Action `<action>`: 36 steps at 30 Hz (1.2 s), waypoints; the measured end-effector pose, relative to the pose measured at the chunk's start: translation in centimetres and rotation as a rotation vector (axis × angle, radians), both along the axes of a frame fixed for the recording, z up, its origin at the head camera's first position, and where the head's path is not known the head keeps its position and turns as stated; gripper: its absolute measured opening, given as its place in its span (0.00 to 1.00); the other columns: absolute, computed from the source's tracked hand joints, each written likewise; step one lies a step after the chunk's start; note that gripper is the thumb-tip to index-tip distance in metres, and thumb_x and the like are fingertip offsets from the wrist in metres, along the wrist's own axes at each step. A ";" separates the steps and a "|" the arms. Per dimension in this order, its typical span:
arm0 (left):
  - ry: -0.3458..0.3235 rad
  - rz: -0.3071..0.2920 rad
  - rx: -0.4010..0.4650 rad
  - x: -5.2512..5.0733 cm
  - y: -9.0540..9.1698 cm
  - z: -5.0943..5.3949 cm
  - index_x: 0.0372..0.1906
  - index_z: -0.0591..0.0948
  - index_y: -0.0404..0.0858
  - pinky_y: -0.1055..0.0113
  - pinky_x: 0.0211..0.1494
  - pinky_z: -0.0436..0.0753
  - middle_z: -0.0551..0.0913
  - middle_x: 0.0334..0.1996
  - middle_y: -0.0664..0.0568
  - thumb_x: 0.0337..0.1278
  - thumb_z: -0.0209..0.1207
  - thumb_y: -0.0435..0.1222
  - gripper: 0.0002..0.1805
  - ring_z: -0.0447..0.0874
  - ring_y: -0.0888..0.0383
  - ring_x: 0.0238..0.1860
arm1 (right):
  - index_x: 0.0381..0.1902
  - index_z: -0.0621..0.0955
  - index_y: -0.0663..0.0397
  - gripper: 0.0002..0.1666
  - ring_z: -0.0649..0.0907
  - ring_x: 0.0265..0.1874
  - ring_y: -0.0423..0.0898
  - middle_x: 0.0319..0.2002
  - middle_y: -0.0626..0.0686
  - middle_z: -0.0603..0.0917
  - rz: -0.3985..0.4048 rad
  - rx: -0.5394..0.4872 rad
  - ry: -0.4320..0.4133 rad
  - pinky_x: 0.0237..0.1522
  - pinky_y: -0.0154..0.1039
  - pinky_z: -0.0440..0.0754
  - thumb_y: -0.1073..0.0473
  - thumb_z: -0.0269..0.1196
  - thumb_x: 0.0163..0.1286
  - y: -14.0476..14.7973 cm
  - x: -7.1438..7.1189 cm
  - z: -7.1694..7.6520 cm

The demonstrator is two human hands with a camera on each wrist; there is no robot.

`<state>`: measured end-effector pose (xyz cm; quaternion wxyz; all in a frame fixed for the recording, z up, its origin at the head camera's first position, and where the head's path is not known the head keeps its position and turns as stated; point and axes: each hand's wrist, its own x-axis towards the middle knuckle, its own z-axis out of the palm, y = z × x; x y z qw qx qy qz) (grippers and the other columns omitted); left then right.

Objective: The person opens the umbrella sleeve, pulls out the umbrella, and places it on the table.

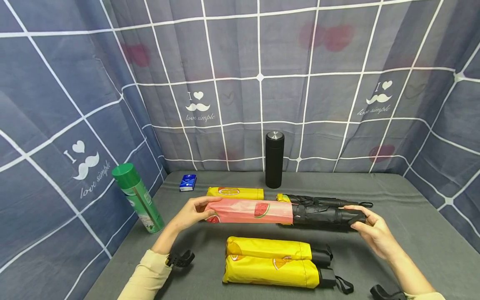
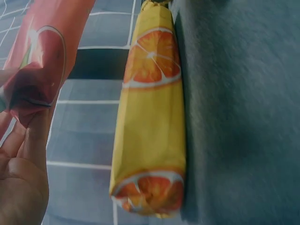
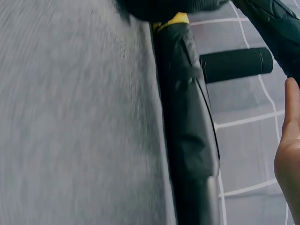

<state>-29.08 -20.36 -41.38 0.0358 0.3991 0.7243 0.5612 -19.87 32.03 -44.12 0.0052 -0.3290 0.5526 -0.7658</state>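
A pink watermelon-print sleeve [image 1: 243, 210] covers the left part of a long black folded umbrella [image 1: 326, 214], held level above the table. My left hand [image 1: 192, 214] pinches the sleeve's left end between thumb and fingers; in the left wrist view that hand [image 2: 23, 178] is under the crumpled pink end [image 2: 42, 61]. At the umbrella's black right end, my right hand [image 1: 378, 233] grips with thumb and fingers; the right wrist view shows this hand [image 3: 290, 140] at the edge, touching the black fabric [image 3: 276, 33].
Two yellow sleeved umbrellas [image 1: 270, 271] lie in front. Behind lie a yellow sleeve [image 1: 240, 193] and another black umbrella [image 1: 318, 201]. A black bottle [image 1: 274, 162] and a blue box [image 1: 188, 182] stand at the back, a green can [image 1: 140, 200] at left.
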 end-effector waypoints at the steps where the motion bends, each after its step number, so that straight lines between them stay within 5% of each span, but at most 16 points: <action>1: -0.004 0.002 0.005 0.0 -0.2 -0.1 0.59 0.72 0.24 0.73 0.31 0.77 0.81 0.42 0.51 0.58 0.57 0.22 0.22 0.76 0.64 0.33 | 0.63 0.67 0.68 0.31 0.77 0.53 0.44 0.60 0.55 0.74 -0.017 0.007 -0.003 0.49 0.34 0.76 0.84 0.38 0.64 0.3 0.1 -0.1; 5: -0.022 0.025 0.026 0.1 -1.2 -0.4 0.59 0.72 0.24 0.73 0.33 0.78 0.81 0.46 0.51 0.59 0.57 0.23 0.22 0.78 0.63 0.35 | 0.64 0.69 0.63 0.31 0.77 0.36 0.33 0.57 0.51 0.77 -0.097 0.058 -0.015 0.30 0.27 0.75 0.83 0.40 0.65 1.5 0.4 -0.4; 7: -0.019 0.027 0.036 0.1 -1.7 -0.7 0.58 0.72 0.22 0.73 0.34 0.78 0.81 0.47 0.49 0.59 0.57 0.22 0.22 0.78 0.63 0.36 | 0.64 0.69 0.62 0.32 0.76 0.36 0.32 0.57 0.50 0.76 -0.106 0.065 -0.020 0.28 0.27 0.74 0.83 0.40 0.65 2.1 0.5 -0.6; 12: -0.014 0.065 0.021 0.0 -2.7 -1.3 0.58 0.72 0.21 0.73 0.35 0.79 0.81 0.47 0.42 0.59 0.56 0.22 0.21 0.79 0.64 0.36 | 0.65 0.65 0.66 0.31 0.76 0.53 0.41 0.61 0.52 0.73 -0.043 0.031 -0.018 0.48 0.33 0.76 0.83 0.37 0.66 3.1 0.5 -1.3; 24: 0.001 0.207 -0.100 -0.1 -4.0 -3.5 0.56 0.75 0.25 0.73 0.31 0.77 0.81 0.46 0.40 0.56 0.60 0.23 0.21 0.76 0.66 0.32 | 0.64 0.67 0.67 0.30 0.76 0.54 0.40 0.59 0.50 0.75 -0.064 0.056 -0.076 0.50 0.33 0.75 0.83 0.37 0.67 4.7 1.0 -3.0; 32: 0.068 0.260 -0.136 1.2 -3.6 -2.1 0.53 0.76 0.22 0.73 0.31 0.76 0.81 0.40 0.36 0.55 0.60 0.23 0.19 0.75 0.65 0.31 | 0.64 0.65 0.68 0.29 0.75 0.55 0.41 0.60 0.51 0.74 -0.064 0.107 -0.084 0.51 0.34 0.74 0.82 0.39 0.67 5.1 1.0 -4.1; 36: 0.085 0.296 -0.137 1.2 -3.3 -2.0 0.52 0.76 0.22 0.73 0.33 0.77 0.80 0.44 0.34 0.54 0.61 0.23 0.19 0.76 0.64 0.33 | 0.63 0.65 0.71 0.27 0.76 0.54 0.40 0.59 0.48 0.75 -0.146 0.217 -0.082 0.49 0.33 0.76 0.81 0.44 0.66 5.4 0.9 -4.5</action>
